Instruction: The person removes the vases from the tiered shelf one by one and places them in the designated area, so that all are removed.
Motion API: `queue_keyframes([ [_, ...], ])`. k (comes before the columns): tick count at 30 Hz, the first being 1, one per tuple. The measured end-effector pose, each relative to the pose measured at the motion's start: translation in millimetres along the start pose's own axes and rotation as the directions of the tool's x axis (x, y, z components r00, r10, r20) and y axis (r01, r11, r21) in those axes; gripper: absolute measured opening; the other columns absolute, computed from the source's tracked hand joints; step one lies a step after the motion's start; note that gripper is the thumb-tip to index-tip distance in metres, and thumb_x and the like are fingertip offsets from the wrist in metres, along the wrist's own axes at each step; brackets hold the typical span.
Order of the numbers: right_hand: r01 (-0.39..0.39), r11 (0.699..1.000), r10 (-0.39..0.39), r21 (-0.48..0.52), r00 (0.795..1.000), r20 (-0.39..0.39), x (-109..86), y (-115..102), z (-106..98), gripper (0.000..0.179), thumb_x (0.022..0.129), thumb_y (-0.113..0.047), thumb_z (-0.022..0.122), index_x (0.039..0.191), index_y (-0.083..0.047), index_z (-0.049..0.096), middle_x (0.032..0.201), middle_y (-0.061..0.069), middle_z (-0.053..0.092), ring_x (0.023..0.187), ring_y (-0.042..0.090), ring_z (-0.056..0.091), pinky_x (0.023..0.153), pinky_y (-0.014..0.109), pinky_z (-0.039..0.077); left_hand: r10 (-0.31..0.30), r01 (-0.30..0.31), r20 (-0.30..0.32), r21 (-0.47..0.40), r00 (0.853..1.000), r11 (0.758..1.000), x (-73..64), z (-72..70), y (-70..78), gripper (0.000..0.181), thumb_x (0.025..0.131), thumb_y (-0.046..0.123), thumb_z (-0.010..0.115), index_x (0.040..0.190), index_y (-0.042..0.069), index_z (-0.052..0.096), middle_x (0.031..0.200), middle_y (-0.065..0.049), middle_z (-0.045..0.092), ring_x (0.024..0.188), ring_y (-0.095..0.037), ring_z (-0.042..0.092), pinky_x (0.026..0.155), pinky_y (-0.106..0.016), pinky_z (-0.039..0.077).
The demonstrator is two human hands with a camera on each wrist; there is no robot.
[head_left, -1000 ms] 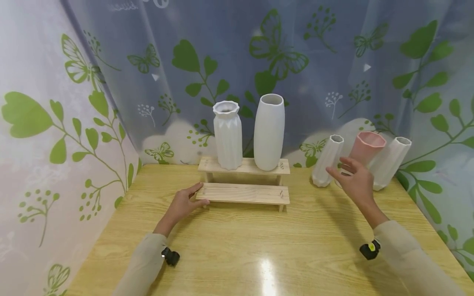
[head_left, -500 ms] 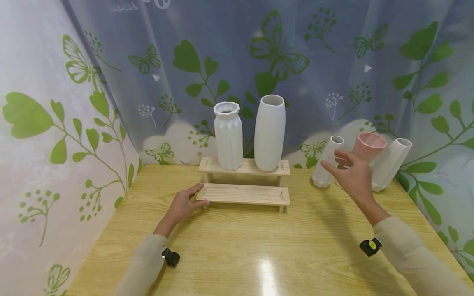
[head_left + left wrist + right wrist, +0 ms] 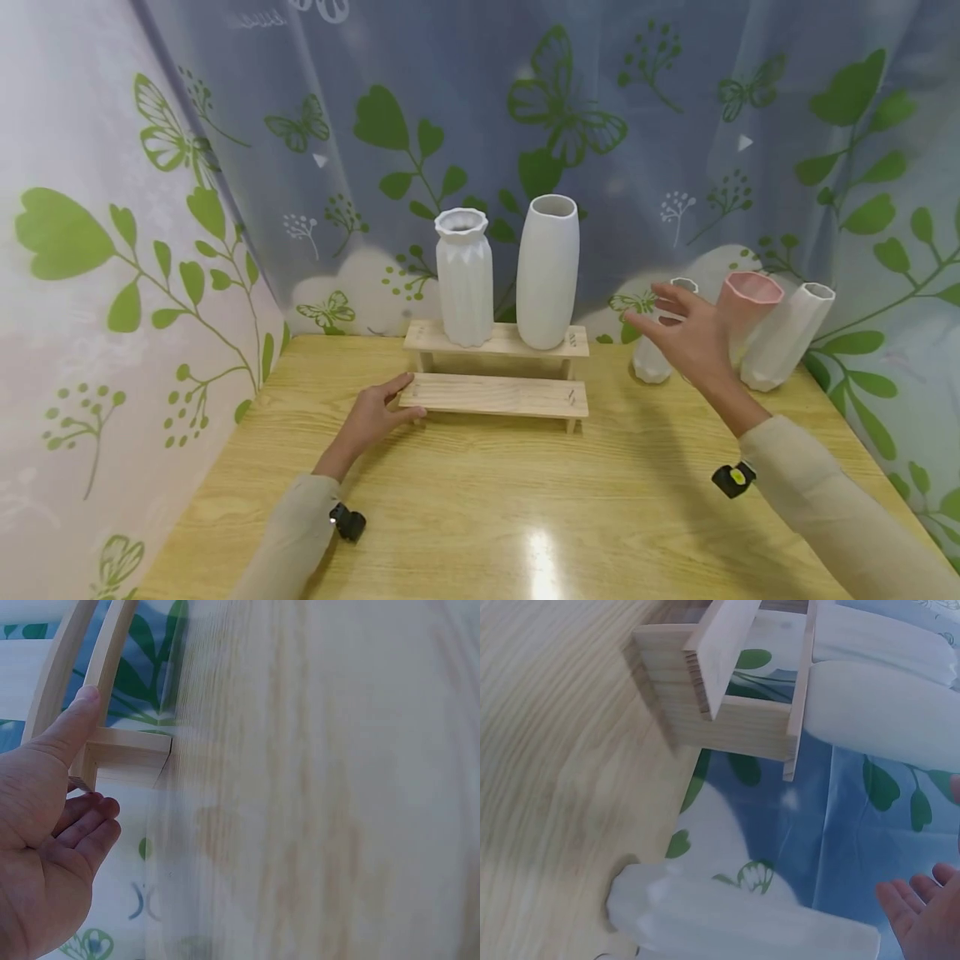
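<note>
In the head view my left hand [image 3: 369, 423] holds the left end of the lower shelf of a two-tier wooden stand [image 3: 495, 394]. The left wrist view shows the thumb [image 3: 71, 727] against the shelf's edge and the fingers on its other side. On the upper shelf stand a ruffled-rim white vase [image 3: 465, 287] and a taller smooth white vase [image 3: 547, 275]. My right hand [image 3: 697, 342] hovers with nothing in it, fingers extended, in front of a slim white vase [image 3: 651, 362] that it partly hides. Fingers [image 3: 907, 896] also show at the edge of the right wrist view.
Right of that hand are a pink vase [image 3: 752, 292], partly covered by it, and another faceted white vase [image 3: 787, 342]. A wood-grain table [image 3: 465, 517] carries everything. A leaf-and-butterfly patterned curtain [image 3: 465, 125] hangs behind and along both sides.
My right hand has moved left and slightly up, from in front of the pink vase to in front of the slim white vase. The left hand keeps its hold on the stand.
</note>
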State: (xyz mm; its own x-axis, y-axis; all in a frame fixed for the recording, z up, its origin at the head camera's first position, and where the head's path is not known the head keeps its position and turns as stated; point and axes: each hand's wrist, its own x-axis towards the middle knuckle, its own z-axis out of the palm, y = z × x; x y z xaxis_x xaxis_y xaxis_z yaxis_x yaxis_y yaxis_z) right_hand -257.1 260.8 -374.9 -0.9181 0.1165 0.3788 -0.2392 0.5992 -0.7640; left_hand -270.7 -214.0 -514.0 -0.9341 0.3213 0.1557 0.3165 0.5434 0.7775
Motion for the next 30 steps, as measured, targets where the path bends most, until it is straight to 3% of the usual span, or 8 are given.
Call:
queue_keyframes([
  [9,0.032,0.999,-0.031,-0.031,0.999,0.043,8.8,-17,13,0.079,0.084,-0.052,0.082,0.146,-0.01,0.057,0.144,0.017,0.059,0.12,0.039,0.065,0.097,0.054,0.057,-0.01,0.01,0.002,0.001,1.0,1.0,-1.1,0.3,0.3,0.076,0.09,0.027,0.08,0.153,0.001,0.046,0.157,-0.02,0.041,0.144,-0.037,0.042,0.112,-0.048,0.046],
  [22,0.033,0.999,-0.032,0.001,0.981,0.194,30.4,-40,32,0.093,0.081,-0.057,0.082,0.154,-0.014,0.046,0.156,0.016,0.047,0.131,0.042,0.056,0.103,0.056,0.053,-0.025,0.025,0.01,-0.003,1.0,1.0,0.8,-0.7,-0.6,0.078,0.09,0.032,0.08,0.154,0.003,0.045,0.158,-0.017,0.04,0.144,-0.036,0.041,0.113,-0.048,0.045],
  [30,0.048,0.999,-0.048,0.004,0.978,0.204,39.7,-53,46,0.098,0.08,-0.057,0.083,0.157,-0.013,0.041,0.157,0.014,0.046,0.134,0.042,0.054,0.102,0.059,0.053,-0.036,0.036,0.01,-0.001,0.999,0.999,0.9,-0.7,0.1,0.077,0.089,0.029,0.081,0.153,0.004,0.046,0.158,-0.017,0.041,0.145,-0.035,0.041,0.113,-0.046,0.045],
])
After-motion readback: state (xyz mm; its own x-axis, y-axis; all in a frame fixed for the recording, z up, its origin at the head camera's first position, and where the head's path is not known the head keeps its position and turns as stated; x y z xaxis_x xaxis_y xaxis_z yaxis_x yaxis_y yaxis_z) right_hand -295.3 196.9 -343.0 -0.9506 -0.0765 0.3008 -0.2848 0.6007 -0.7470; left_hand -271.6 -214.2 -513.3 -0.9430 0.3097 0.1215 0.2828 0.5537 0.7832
